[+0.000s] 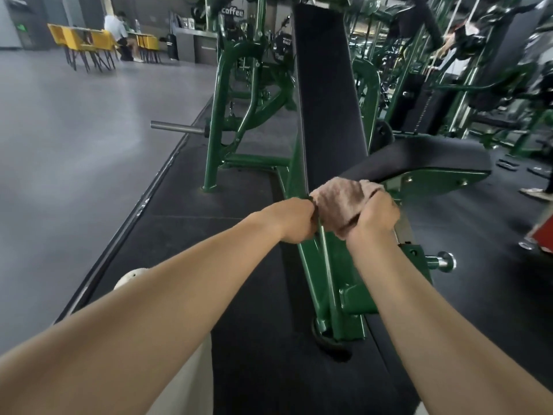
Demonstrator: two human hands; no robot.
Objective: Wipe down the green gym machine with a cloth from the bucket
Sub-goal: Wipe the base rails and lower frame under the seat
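Note:
The green gym machine [321, 265] fills the middle of the head view, with a long black back pad [326, 100] and a black seat pad [419, 158]. My right hand [375, 215] grips a pinkish-brown cloth [341, 199] and presses it on the frame just below the seat. My left hand [296, 221] is curled round the green frame tube beside the cloth. No bucket is in view.
A steel weight peg [176, 127] sticks out left of the frame, and a chrome knob [446, 262] sticks out on the right. Black rubber matting [239, 265] lies under the machine, grey floor [74, 130] to the left. Yellow chairs [86, 44] and a seated person are far back; more green machines stand right.

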